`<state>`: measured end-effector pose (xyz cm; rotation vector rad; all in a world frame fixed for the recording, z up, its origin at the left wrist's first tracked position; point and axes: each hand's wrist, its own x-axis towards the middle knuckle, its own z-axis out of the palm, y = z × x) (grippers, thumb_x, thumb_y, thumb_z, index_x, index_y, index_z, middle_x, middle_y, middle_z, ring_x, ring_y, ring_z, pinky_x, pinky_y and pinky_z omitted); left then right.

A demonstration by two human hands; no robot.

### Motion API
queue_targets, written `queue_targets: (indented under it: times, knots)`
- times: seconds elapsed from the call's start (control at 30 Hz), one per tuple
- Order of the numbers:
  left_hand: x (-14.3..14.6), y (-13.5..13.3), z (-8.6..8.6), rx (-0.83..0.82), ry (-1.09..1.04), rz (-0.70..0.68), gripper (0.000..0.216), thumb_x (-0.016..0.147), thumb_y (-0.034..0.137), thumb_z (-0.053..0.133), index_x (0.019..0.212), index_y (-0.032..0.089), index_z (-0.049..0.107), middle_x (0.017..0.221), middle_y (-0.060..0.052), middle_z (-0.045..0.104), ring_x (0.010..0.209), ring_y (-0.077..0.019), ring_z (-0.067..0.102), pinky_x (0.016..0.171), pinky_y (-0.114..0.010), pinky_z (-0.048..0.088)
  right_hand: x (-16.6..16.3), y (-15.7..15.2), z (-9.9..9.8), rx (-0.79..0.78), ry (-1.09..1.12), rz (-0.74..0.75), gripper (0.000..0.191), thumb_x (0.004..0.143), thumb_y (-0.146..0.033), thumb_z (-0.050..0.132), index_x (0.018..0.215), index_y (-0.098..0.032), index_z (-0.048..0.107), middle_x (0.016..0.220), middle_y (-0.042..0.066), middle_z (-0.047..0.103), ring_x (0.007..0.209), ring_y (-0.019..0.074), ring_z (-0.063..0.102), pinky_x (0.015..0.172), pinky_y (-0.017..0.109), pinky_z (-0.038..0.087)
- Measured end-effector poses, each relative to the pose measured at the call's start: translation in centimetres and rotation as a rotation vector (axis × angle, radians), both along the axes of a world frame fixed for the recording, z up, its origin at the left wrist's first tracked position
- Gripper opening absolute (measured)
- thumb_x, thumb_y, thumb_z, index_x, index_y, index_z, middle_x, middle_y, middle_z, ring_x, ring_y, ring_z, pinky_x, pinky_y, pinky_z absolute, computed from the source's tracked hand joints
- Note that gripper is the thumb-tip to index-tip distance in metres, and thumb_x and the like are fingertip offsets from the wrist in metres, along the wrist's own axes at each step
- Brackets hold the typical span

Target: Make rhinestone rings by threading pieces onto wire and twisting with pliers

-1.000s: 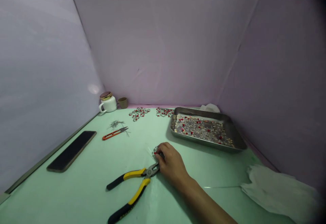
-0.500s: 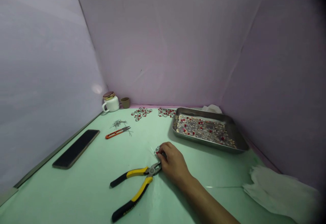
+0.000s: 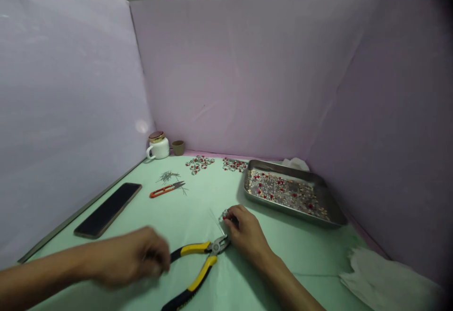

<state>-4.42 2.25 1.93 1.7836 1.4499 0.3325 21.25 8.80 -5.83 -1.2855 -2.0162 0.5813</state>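
Note:
My right hand [image 3: 247, 231] pinches a small beaded piece [image 3: 224, 215] of clear and red beads between thumb and fingers. A thin clear thread [image 3: 216, 221] runs from it. Just below these fingers lie pliers [image 3: 201, 271] with yellow and black handles, their jaws spread and their tips by the hand. At the lower left, my left hand [image 3: 132, 256] is blurred by motion, its fingers curled. It overlaps the end of the upper plier handle; whether it touches the handle I cannot tell.
A metal tray [image 3: 293, 214] of loose beads stands right. Finished-looking beaded rings [image 3: 200, 163] lie at the back, near a lidded white mug [image 3: 159, 148] and a small brown cup [image 3: 178, 147]. Orange thread snips [image 3: 166, 189], thread scraps [image 3: 168, 176], a phone [image 3: 108, 211] and white tissue [image 3: 385, 278] lie around.
My left hand has come into view from the left, over the plier handle's end. My right hand keeps its pinch on the beaded piece. The view has tilted slightly up.

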Motion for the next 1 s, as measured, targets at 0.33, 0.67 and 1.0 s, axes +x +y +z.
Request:
queue_targets:
  times: [0.33, 0.67, 1.0]
  knots:
    - [4.2, 11.2, -1.5, 0.407, -0.043, 0.117, 0.055, 0.07, 0.019, 0.044, 0.124, 0.015, 0.038, 0.137, -0.012, 0.03, 0.115, -0.0226, 0.041, 0.089, -0.034, 0.039, -3.2, 6.5, 2.1, -0.042, 0.024, -0.203, 0.031, 0.07, -0.007, 0.051, 0.099, -0.012, 0.06, 0.098, 0.011, 0.063, 0.084, 0.0192, 0.061, 0.072, 0.03, 0.046]
    - [6.2, -2.4, -1.6, 0.178, 0.376, -0.154, 0.046, 0.061, 0.038, 0.061, 0.102, 0.018, 0.054, 0.112, -0.012, 0.049, 0.098, -0.0325, 0.046, 0.081, -0.045, 0.038, 1.3, -2.0, 2.2, -0.083, -0.044, -0.161, 0.012, 0.075, -0.017, 0.052, 0.084, -0.016, 0.061, 0.084, 0.005, 0.06, 0.068, 0.0147, 0.057, 0.068, 0.029, 0.044]
    - [7.3, -2.7, -4.7, 0.42, 0.565, -0.173, 0.028, 0.062, 0.013, 0.045, 0.086, 0.014, 0.059, 0.094, -0.014, 0.051, 0.083, -0.029, 0.049, 0.064, -0.04, 0.043, 0.9, -5.5, 0.1, 0.048, -0.451, -0.079, 0.015, 0.08, -0.013, 0.046, 0.081, -0.019, 0.06, 0.083, 0.007, 0.059, 0.078, 0.0188, 0.051, 0.064, 0.028, 0.036]
